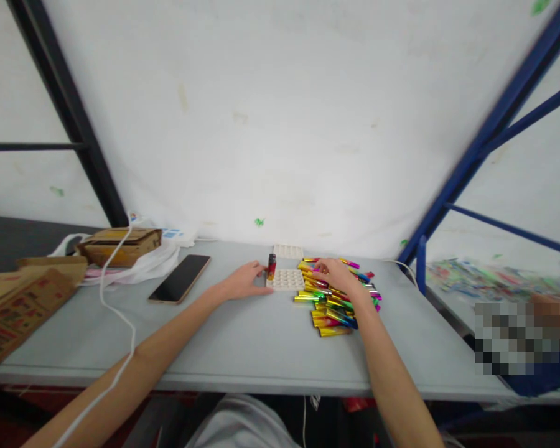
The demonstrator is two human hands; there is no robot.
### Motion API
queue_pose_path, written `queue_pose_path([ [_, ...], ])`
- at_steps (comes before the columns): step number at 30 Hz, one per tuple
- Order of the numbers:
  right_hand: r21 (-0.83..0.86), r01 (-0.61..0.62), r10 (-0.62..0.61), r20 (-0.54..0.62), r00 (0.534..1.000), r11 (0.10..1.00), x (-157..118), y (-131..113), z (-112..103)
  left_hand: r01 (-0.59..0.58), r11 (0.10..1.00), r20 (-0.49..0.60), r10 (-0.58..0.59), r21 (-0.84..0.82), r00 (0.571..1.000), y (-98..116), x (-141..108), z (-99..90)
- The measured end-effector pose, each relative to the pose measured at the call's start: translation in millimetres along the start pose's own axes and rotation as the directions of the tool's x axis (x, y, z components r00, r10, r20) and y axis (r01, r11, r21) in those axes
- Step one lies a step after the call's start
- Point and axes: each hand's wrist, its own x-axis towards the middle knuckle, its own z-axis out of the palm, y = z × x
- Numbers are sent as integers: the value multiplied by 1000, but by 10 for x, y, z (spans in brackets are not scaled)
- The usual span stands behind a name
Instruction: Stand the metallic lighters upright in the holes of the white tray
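Observation:
A white tray with rows of small holes [285, 281] lies flat on the table. One lighter with a black top [271, 267] stands upright at its left end. My left hand [246, 281] is beside that end, thumb and fingers apart around the tray's edge, near the standing lighter. Right of the tray lies a loose pile of shiny lighters [333, 305] in yellow, green, red, blue and purple. Over the pile's upper part, my right hand [338, 275] has its fingers curled down among the lighters; what is between the fingertips is hidden.
A second white tray [288, 251] lies near the wall. To the left are a phone [180, 279], a cardboard box [119, 244], plastic bags and a carton [32, 305]. A white cable [103, 292] hangs across the left side. Blue frame bars [476, 149] and a blurred person are at right.

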Motion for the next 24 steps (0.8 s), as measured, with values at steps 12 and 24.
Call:
queue_pose_path([
  [12, 59, -63, 69, -94, 993, 996, -8, -29, 64, 9, 1000, -3, -9, -1, 1000, 12, -8, -11],
  [24, 594, 2, 226, -310, 924, 804, 161, -291, 207, 15, 1000, 28, -15, 6, 999, 16, -6, -21],
])
